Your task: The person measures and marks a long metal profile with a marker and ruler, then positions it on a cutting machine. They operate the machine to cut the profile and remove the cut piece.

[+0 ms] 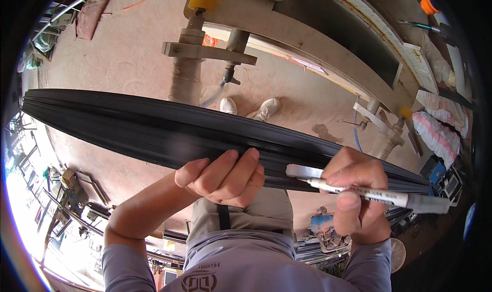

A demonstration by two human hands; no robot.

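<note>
A bundle of long black grooved profiles (pixel 128 120) stretches across in front of me, from the far left down to the right. Curled over its near edge, the fingers of my left hand (pixel 223 178) grip it around the middle. My right hand (pixel 359 187) pinches a white marker pen (pixel 379 193) between thumb and fingers. The pen's tip points left, over the profiles; its grey end sticks out to the right. Beside the tip, a short whitish flat piece (pixel 303 171) with a rounded end also reaches out from under the right fingers; its kind is unclear.
Beyond the profiles stands a beige machine frame (pixel 297 30) with a yellow knob (pixel 203 1) and metal posts. White sacks (pixel 438 138) lie at the right. Metal stock (pixel 84 210) sits on the left floor, and a blue dusty machine (pixel 323 225) stands behind my right arm.
</note>
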